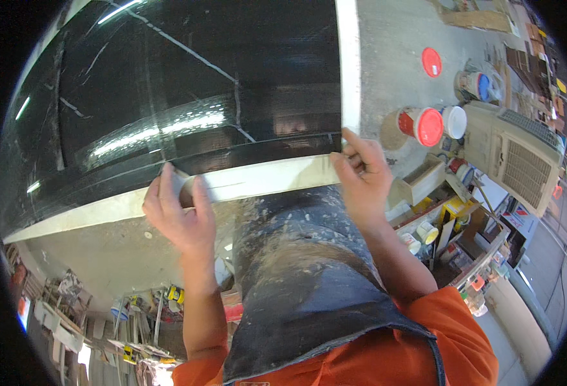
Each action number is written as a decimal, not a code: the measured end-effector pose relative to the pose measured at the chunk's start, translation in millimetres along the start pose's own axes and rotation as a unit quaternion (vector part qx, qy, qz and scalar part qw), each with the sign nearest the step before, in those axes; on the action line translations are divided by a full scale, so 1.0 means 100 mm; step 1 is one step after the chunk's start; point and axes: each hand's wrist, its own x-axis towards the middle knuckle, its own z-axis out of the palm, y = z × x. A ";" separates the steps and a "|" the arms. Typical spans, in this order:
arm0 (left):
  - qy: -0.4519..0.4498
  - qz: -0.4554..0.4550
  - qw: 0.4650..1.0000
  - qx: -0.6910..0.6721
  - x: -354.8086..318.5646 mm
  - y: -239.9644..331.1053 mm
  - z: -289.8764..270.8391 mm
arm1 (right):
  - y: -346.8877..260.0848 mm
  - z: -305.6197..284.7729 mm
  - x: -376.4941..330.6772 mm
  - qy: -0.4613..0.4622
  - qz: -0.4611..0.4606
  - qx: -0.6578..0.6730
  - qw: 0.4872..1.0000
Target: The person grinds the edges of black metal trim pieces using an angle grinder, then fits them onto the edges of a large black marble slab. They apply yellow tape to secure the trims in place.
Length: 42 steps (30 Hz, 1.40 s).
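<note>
A glossy black panel [283, 71] with white marble-like veins lies in front of me, its edges bordered in white. A fine line runs across the black face close to its near side. My left hand [183, 209] is at the near white edge [264, 177], with finger and thumb bent around a small greyish piece that I cannot make out. At the near right corner is my right hand [365, 174]. Its thumb rests by the front edge, its index fingertip touches the right white edge [350, 71], and the other fingers curl in.
Right of the panel on the floor stand a red-lidded bucket [429, 127], a white-lidded bucket [454, 121] and a beige air cooler [524, 157]. A red lid [431, 62] lies farther off. Nearer is a cluttered bench [450, 241]. Offcuts and tools [135, 321] crowd the lower left.
</note>
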 end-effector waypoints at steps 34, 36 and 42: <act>0.016 0.005 1.000 0.003 0.00 0.02 0.03 | 0.01 -0.03 -0.01 -0.022 0.026 0.017 0.999; 0.014 0.014 1.000 0.006 0.01 0.01 0.02 | 0.01 -0.01 -0.01 -0.018 0.023 0.022 0.999; 0.010 0.004 1.000 -0.003 0.00 0.00 0.02 | 0.03 -0.02 -0.01 -0.020 0.007 0.007 1.000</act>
